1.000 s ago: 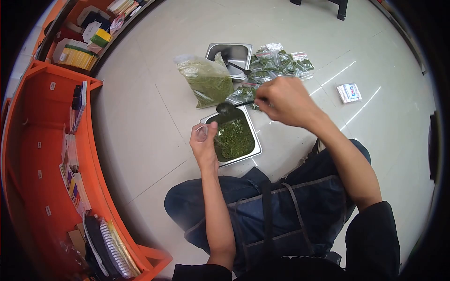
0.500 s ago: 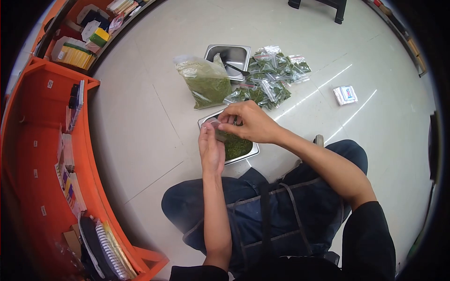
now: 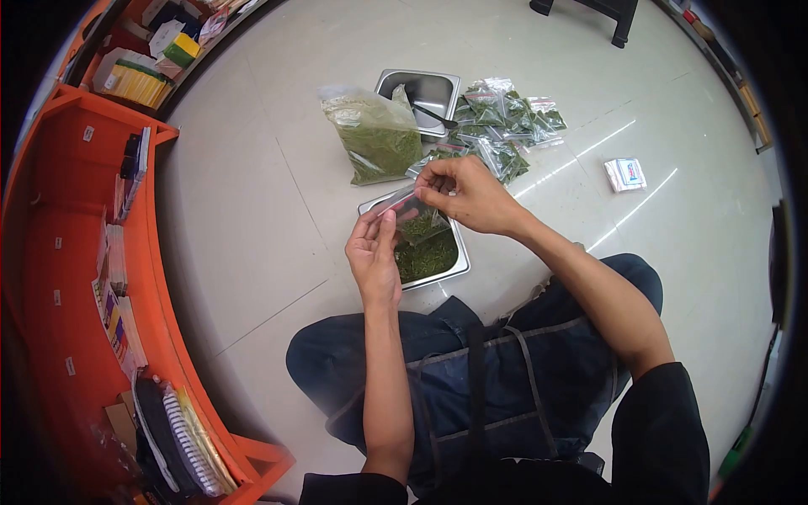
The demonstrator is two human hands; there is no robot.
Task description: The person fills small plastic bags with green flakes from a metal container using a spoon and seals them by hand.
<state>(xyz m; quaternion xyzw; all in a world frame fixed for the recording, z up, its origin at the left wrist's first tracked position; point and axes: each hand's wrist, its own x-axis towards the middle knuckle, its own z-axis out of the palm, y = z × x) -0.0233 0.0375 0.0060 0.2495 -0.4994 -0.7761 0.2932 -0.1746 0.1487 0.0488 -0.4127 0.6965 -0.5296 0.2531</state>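
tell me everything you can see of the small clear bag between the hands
The small clear bag looks like thin, see-through plastic, with a reddish line along its top edge. Green bits show in its lower part. It hangs above the metal pan, its top edge slanting upward toward the right hand. Fingers of the left hand and right hand pinch it near the top. Whether it is sealed cannot be told.
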